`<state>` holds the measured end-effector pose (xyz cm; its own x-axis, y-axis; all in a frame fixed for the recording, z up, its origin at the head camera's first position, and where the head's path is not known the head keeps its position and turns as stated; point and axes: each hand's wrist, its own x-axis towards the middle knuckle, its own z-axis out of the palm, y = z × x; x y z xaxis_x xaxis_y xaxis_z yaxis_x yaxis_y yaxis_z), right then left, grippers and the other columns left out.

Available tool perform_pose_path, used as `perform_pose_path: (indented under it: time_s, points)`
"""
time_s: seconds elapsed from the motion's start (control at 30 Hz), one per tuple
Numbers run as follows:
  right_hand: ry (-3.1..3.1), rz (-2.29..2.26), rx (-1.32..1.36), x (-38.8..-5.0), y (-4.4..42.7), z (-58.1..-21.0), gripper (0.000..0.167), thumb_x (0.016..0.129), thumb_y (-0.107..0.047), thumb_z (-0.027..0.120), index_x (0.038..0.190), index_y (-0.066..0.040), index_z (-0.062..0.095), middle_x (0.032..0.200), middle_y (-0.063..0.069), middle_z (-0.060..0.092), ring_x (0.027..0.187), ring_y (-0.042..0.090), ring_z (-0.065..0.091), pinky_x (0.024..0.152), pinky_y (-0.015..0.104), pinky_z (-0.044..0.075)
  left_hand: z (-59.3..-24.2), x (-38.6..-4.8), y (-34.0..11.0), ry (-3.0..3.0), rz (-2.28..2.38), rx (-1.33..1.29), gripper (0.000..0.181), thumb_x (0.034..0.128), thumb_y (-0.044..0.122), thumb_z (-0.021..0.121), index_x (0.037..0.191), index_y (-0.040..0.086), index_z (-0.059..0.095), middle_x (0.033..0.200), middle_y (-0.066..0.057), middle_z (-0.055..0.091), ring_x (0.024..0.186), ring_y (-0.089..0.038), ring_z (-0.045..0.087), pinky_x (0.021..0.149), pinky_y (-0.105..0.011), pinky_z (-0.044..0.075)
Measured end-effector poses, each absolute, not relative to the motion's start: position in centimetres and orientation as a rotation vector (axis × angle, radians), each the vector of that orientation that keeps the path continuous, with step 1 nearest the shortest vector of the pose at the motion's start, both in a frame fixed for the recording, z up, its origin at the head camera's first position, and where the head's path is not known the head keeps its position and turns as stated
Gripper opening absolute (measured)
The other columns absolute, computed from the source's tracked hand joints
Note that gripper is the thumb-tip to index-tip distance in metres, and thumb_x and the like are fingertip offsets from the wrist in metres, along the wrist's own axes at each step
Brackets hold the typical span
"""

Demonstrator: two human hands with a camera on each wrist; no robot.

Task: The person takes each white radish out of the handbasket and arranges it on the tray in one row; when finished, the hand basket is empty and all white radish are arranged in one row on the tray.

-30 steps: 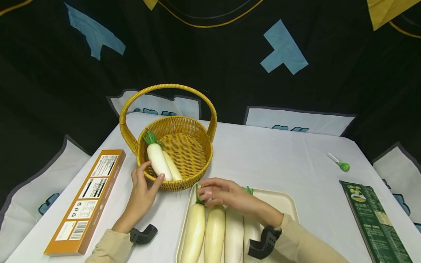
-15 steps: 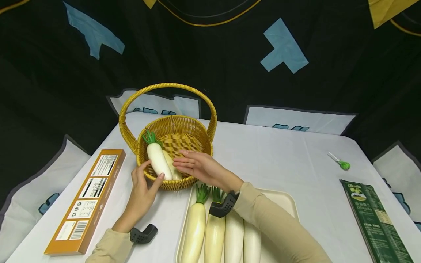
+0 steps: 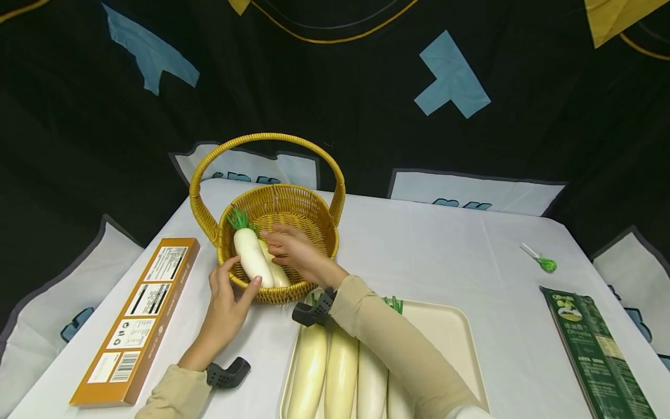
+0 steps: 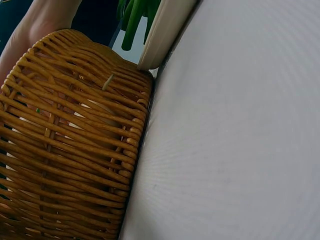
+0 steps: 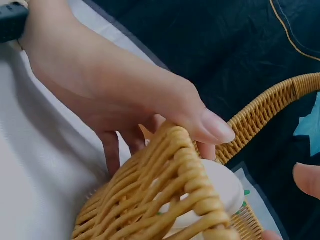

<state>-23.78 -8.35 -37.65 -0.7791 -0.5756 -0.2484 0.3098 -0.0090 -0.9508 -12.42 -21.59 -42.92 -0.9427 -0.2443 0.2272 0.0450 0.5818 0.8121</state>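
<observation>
A yellow wicker basket (image 3: pixel 297 294) stands on the table with two daikon radishes in it: a white daikon (image 3: pixel 252 256) with green leaf stubs, and a creamier daikon (image 3: pixel 278 277) beside it. My left hand (image 3: pixel 225 305) grips the basket's near left rim; in the right wrist view its thumb (image 5: pixel 217 127) lies over the rim by the white daikon, other fingers outside. My right hand (image 3: pixel 300 253) reaches into the basket over the creamier daikon, fingers loosely bent and holding nothing visible. Whether its hidden fingertips touch that daikon, I cannot tell.
A cream tray (image 3: pixel 450 331) with several daikons (image 3: pixel 342 372) lies under my right forearm, close to the basket. An orange box (image 3: pixel 136 320) lies to the left. To the right are a green packet (image 3: pixel 597 349) and a small white-and-green item (image 3: pixel 541 260).
My right hand has moved from above the tray's radishes up and left into the basket, its fingers a bit more bent. My left hand has stayed at the rim.
</observation>
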Motion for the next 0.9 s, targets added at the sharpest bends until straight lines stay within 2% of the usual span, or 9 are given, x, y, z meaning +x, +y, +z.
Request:
perform_pose_path:
  time_s: [0.27, 0.47, 0.57, 0.7, 0.9]
  points:
    - [1.972, -1.595, -0.38, -23.2, -9.1, -37.4, 0.08, 0.078, -0.029, 0.07, 0.142, -0.016, 0.024, 0.127, 0.012, 0.051, 0.111, 0.022, 0.053, 0.093, 0.037, 0.043, -42.6, -12.4, -21.7, -2.505, -1.29, 0.151, 0.06, 0.0906, 0.032, 0.052, 0.137, 0.01, 0.022, 0.138, -0.025, 0.014, 0.126, -0.044, 0.025, 0.098, -0.062, 0.025]
    - [2.195, -1.397, -0.626, -22.5, -9.1, -37.4, 0.093, 0.076, -0.03, 0.072, 0.145, -0.014, 0.012, 0.121, 0.014, 0.052, 0.106, 0.022, 0.054, 0.076, 0.028, 0.05, -42.7, -12.4, -21.6, -2.512, -1.289, 0.149, 0.06, 0.0907, 0.033, 0.052, 0.137, 0.012, 0.021, 0.139, -0.024, 0.014, 0.126, -0.044, 0.026, 0.097, -0.062, 0.026]
    - [2.318, -1.276, -0.799, -22.2, -9.1, -37.3, 0.096, 0.074, -0.032, 0.074, 0.145, -0.013, 0.011, 0.12, 0.015, 0.053, 0.106, 0.022, 0.054, 0.072, 0.022, 0.048, -42.8, -12.4, -21.6, -2.521, -1.279, 0.152, 0.061, 0.0909, 0.033, 0.051, 0.138, 0.012, 0.019, 0.139, -0.024, 0.013, 0.124, -0.044, 0.028, 0.095, -0.064, 0.027]
    - [2.379, -1.238, -0.856, -22.0, -9.2, -37.2, 0.097, 0.072, -0.033, 0.075, 0.145, -0.013, 0.014, 0.116, 0.013, 0.056, 0.103, 0.02, 0.057, 0.072, 0.019, 0.047, -43.0, -12.5, -21.7, -2.52, -1.276, 0.157, 0.061, 0.0906, 0.034, 0.052, 0.138, 0.013, 0.019, 0.139, -0.025, 0.013, 0.124, -0.043, 0.028, 0.095, -0.064, 0.027]
    - [2.29, -1.365, -0.828, -22.0, -9.1, -37.3, 0.092, 0.074, -0.02, 0.074, 0.145, -0.021, 0.016, 0.114, 0.014, 0.057, 0.096, 0.017, 0.059, 0.061, 0.018, 0.051, -43.1, -12.6, -21.8, -2.513, -1.272, 0.161, 0.061, 0.09, 0.035, 0.053, 0.137, 0.013, 0.02, 0.138, -0.025, 0.014, 0.127, -0.042, 0.025, 0.096, -0.063, 0.026]
